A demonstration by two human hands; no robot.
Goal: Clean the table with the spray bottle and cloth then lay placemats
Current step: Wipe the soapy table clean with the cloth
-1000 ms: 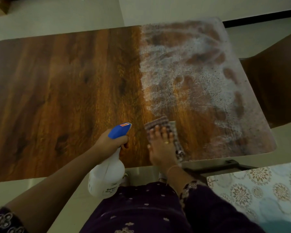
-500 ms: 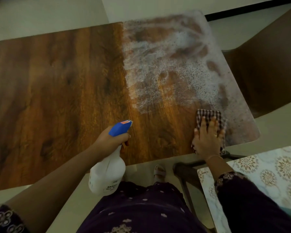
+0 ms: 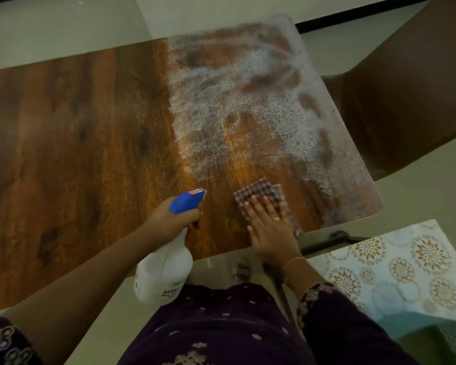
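Note:
A dark wooden table (image 3: 77, 133) fills the view; its right half is covered with white spray foam (image 3: 248, 101). My left hand (image 3: 174, 219) grips the neck of a white spray bottle (image 3: 166, 275) with a blue trigger head, held over the table's near edge. My right hand (image 3: 270, 227) presses flat, fingers straight, on a checked cloth (image 3: 258, 192) lying near the front edge, just below the foam. A floral placemat (image 3: 395, 270) lies at the lower right, off the table.
A brown chair (image 3: 406, 96) stands at the table's right end. A dark metal frame (image 3: 334, 238) shows between the table and the placemat. Pale floor surrounds the table, and a sandalled foot (image 3: 241, 268) shows below its front edge.
My right hand slid the cloth right along the front edge, then back left toward the middle. The left hand with the bottle stayed put.

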